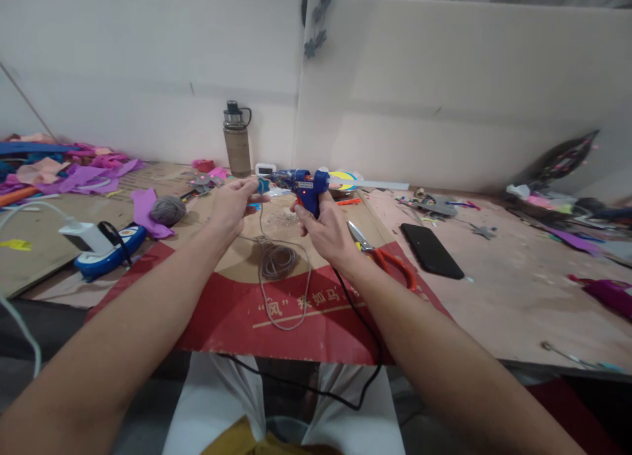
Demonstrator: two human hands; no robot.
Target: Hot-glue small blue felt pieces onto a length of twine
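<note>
My right hand [323, 230] is wrapped round the handle of a blue glue gun [306, 185], whose nozzle points left. My left hand [232, 203] pinches a small blue piece [263, 186] right at the nozzle tip. A thin cord hangs from the piece down to a loose coil of brown cord [276, 261] lying on the red-and-tan cardboard [232, 310]. The gun's black cable [368, 349] runs off the table's front edge toward my lap.
Orange-handled scissors [388, 256] and a black phone [431, 250] lie right of my hands. A water bottle [237, 139] stands at the back wall. Purple felt scraps [79, 172], a grey yarn ball [168, 210] and a blue device with a charger [106, 247] sit left.
</note>
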